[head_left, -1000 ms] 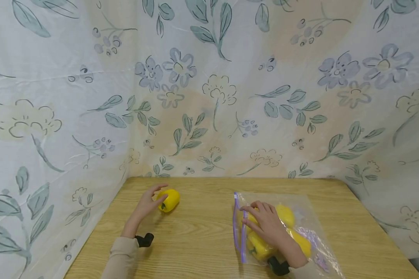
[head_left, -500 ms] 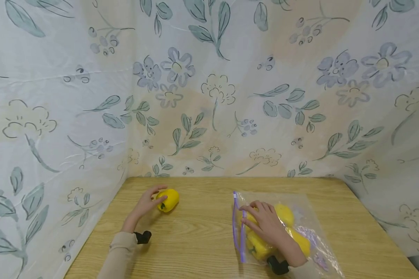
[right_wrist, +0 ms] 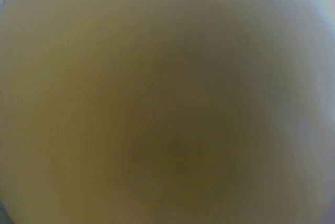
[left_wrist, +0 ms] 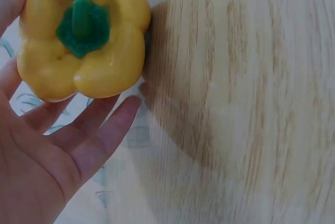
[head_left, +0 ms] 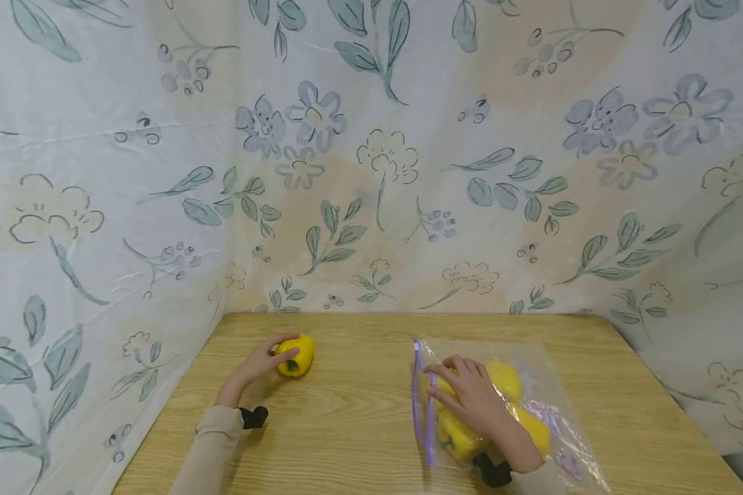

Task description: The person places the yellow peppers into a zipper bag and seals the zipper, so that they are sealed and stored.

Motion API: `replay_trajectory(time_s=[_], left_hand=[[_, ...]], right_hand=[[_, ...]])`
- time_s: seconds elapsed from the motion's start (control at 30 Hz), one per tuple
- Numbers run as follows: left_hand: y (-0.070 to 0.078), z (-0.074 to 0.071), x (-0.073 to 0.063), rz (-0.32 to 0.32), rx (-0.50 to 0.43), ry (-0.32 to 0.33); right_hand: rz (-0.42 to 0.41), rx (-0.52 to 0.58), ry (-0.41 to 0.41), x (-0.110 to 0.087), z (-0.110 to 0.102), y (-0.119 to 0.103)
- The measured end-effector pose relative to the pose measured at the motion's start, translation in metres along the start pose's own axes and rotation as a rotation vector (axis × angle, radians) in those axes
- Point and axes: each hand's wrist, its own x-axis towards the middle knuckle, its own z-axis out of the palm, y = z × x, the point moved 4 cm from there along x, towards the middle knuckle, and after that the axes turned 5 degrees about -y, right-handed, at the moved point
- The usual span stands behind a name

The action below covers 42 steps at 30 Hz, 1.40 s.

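A yellow bell pepper [head_left: 298,356] with a green stem is at the back left of the table. My left hand [head_left: 261,361] grips it from the left, fingers and thumb around its sides. In the left wrist view the stem end of the bell pepper [left_wrist: 104,75] faces the camera, and fingertips touch its edge. My right hand [head_left: 473,399] rests, fingers loosely spread, on a clear zip bag [head_left: 532,354] with a purple zip edge. Several yellow bell peppers [head_left: 503,381] lie inside the bag. The right wrist view is only a yellowish blur.
The wooden table [head_left: 347,426] has wood-grain stripes. A floral cloth [head_left: 384,206] hangs behind it and along both sides. The bag's loose end stretches toward the front right. A black wrist camera [head_left: 254,417] is strapped to each arm.
My left fingers have closed in on the bell pepper, which has turned and shifted slightly left. My right hand and the bag stay where they were.
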Motion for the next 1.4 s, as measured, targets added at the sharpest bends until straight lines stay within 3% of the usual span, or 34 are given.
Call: replay_trajectory(time_s=[0.47, 0.97, 1.4], left_hand=[[0.006, 0.005, -0.002, -0.029, -0.036, 0.077], [0.012, 0.017, -0.007, -0.009, -0.003, 0.153], [0.029, 0.029, -0.01, 0.009, -0.035, 0.204]], right_hand=[[0.013, 0.004, -0.007, -0.001, 0.001, 0.002], [0.019, 0.0, -0.016, -0.001, -0.002, -0.002], [0.007, -0.012, -0.007, -0.001, -0.002, -0.001]])
